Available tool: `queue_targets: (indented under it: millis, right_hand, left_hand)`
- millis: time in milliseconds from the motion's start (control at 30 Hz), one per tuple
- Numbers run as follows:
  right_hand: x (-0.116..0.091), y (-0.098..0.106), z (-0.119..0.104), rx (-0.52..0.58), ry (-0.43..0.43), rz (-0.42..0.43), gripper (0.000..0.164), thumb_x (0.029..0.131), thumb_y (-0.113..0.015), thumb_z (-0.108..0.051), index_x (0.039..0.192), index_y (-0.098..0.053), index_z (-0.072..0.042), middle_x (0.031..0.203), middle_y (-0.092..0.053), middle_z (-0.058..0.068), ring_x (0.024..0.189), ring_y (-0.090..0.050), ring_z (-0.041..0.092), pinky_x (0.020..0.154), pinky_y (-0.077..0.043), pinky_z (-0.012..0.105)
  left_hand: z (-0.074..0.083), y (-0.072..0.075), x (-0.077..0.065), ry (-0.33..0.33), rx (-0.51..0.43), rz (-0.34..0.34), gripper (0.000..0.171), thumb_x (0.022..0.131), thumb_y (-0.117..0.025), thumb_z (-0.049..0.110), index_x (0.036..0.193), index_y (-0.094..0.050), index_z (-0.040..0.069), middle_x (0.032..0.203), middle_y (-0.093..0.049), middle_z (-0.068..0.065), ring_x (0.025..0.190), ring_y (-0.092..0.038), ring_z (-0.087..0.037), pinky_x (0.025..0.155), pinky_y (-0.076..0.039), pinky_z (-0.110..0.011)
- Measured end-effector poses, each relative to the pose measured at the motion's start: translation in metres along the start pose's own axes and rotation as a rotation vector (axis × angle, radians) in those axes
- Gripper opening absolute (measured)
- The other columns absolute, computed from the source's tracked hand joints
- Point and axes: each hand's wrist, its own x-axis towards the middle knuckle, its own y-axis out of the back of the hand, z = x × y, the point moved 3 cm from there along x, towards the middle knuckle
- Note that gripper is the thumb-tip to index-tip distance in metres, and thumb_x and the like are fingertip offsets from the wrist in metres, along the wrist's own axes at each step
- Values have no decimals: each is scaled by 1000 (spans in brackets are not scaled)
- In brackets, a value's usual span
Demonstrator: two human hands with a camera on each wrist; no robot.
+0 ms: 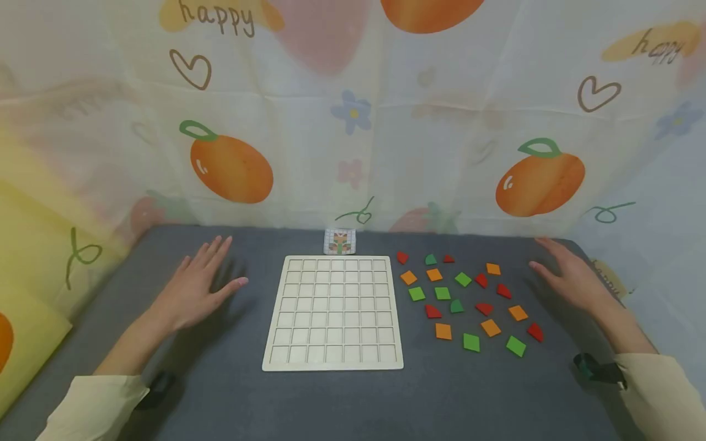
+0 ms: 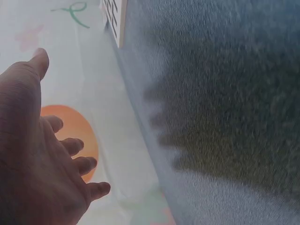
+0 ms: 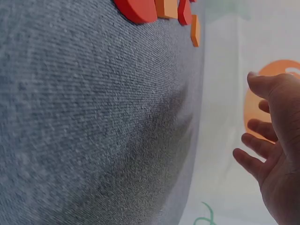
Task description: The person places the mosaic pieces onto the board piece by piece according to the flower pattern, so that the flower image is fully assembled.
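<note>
My left hand (image 1: 195, 288) hovers over the table left of the white grid board (image 1: 333, 312), fingers straight and thumb spread, holding nothing. In the left wrist view the same hand (image 2: 42, 154) is seen from the palm side, apart from the tabletop. On the far right my right hand (image 1: 573, 278) is also raised, empty, with its fingers extended. Nearest to it are loose tiles: an orange square (image 1: 493, 269), a red piece (image 1: 504, 291) and a light green square (image 1: 516, 346). Several more red, orange and green tiles lie scattered between board and hand. The board's square cells hold no tiles.
A small card (image 1: 339, 242) with a coloured grid pattern stands behind the board, near the back edge of the dark grey table (image 1: 342, 404). A printed fabric curtain (image 1: 309, 159) with oranges and hearts hangs behind. Yellow fabric (image 1: 27, 294) borders the left side.
</note>
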Motion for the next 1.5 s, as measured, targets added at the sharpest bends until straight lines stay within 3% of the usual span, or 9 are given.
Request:
queue_targets:
  millis: [300,733,1167,1500]
  right_hand:
    - [-6,-5,-11,-22,74,27,51,95,-65,-15,135,-45,11,135,-44,37,119,-43,56,92,-36,66]
    - [-3,-14,-23,-4,104,40,50,92,-68,-10,134,-48,11,134,-48,35,120,-45,53,93,-37,65]
    - [0,-19,-31,21,121,31,47,91,-68,-7,132,-51,9,129,-54,32,116,-51,49,90,-43,61]
    - [6,-23,-46,50,159,22,44,89,-71,-5,128,-55,8,124,-58,30,104,-61,46,82,-52,56]
  left_hand:
    - [16,-14,-7,-40,31,-35,89,94,-55,58,156,-21,4,158,-22,-26,141,-22,-51,108,-19,-69]
    - [45,-27,-13,-87,27,-79,87,93,-53,62,154,-30,5,158,-26,-21,143,-22,-46,111,-19,-64]
    - [59,-42,-27,-110,-22,-181,97,87,-53,70,155,-27,6,160,-22,-18,145,-18,-46,111,-18,-65]
    - [70,-53,-37,-174,-26,-252,104,81,-57,74,154,-30,6,160,-22,-17,144,-19,-46,111,-19,-66]
